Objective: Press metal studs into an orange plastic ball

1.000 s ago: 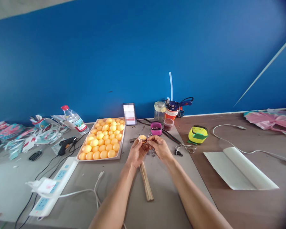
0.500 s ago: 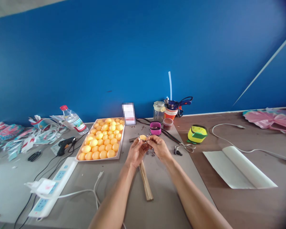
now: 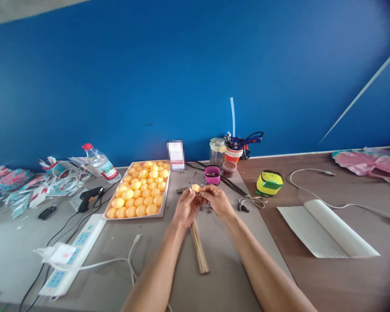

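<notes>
My left hand [image 3: 186,208] is closed on an orange table tennis ball [image 3: 195,188], its thumb and fingertips around the near side. Small dark, shiny bits show along the ball's edge. Close against it, my right hand [image 3: 218,201] is pinched at the ball's lower right; whatever sits between those fingertips is too small to make out. Several small shiny metal pieces [image 3: 209,209] lie on the table just below the hands. A bundle of thin wooden sticks [image 3: 199,249] stretches toward me from under my left hand. Behind the hands stands a magenta tub [image 3: 212,175] with small pieces inside.
To the left is a shallow box [image 3: 164,203] of orange balls. Beyond it are a water bottle [image 3: 104,164], a black glue gun [image 3: 90,197] and a white power strip [image 3: 81,247]. A yellow-green container [image 3: 269,183] and a white sheet [image 3: 328,234] lie right.
Both hands hold nearly the same place and grip. The ball appears slightly turned between the fingers; the other things have not moved on the table.
</notes>
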